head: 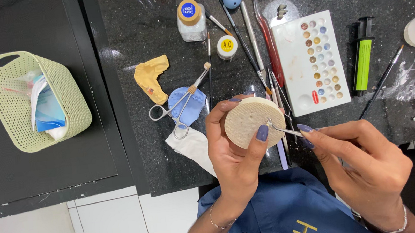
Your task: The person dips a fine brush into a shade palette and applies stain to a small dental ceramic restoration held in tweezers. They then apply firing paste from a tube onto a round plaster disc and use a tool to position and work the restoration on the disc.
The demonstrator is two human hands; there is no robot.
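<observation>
Over speckled black counter [154, 13]: left hand [232, 150] cups porous round disc [247, 119]; right hand [367, 166] pinches thin metal tool [284, 129].

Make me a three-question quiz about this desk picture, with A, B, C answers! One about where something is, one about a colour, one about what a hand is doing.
1. Where is the woven basket?
A. At the far left, on the dark surface
B. Under the white paint tray
C. In the person's lap

2. What colour is the syringe beside the white paint tray?
A. Red
B. Bright green
C. Blue

3. What is the left hand doing?
A. Resting flat and empty
B. Holding a round cream disc
C. Holding the scissors

Answers:
1 A: it sits left of all the tools.
2 B: its barrel is green with a black plunger.
3 B: fingers and thumb grip the disc while the right hand touches it with a thin metal tool.
</observation>
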